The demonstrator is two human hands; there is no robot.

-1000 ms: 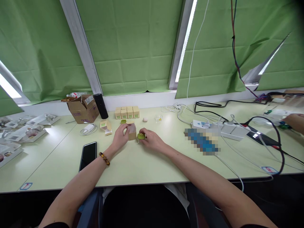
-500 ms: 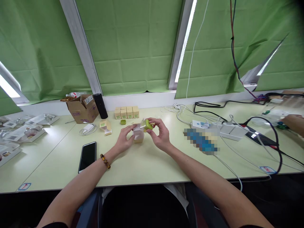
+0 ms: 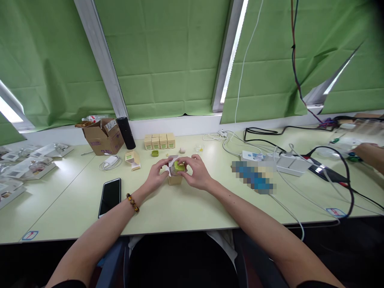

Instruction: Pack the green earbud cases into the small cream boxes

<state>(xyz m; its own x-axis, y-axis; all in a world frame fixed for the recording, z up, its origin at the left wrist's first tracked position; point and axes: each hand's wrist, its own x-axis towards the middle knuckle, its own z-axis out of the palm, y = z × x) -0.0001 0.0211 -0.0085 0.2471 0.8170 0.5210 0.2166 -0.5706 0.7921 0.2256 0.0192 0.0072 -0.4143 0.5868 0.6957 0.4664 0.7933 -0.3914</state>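
Note:
In the middle of the table a small open carton (image 3: 175, 181) stands upright, its white flaps raised. My left hand (image 3: 156, 175) is closed on the carton's left side, thumb and fingers at the flaps. Between the fingertips of my right hand (image 3: 196, 173) is a small clear container with a green cap (image 3: 180, 166), held at the carton's mouth. Its lower part is hidden, so how deep it sits I cannot tell. Beyond the hands lie a small green square piece (image 3: 155, 153), a small pale piece (image 3: 182, 150) and a clear piece with a yellow centre (image 3: 199, 148).
Several small closed cartons (image 3: 159, 141) stand in a row at the back. Leftward are an opened carton (image 3: 132, 159), a charger (image 3: 110, 161), a phone (image 3: 109, 197), a cardboard box (image 3: 103, 138) and a black cylinder (image 3: 126, 133). Power strips (image 3: 288, 165) lie right; another person's arm (image 3: 370, 154) shows.
My right hand has moved left and slightly down, bringing the green-capped container to the carton's mouth. The pale piece and clear piece behind it now show. My left hand stays at the carton.

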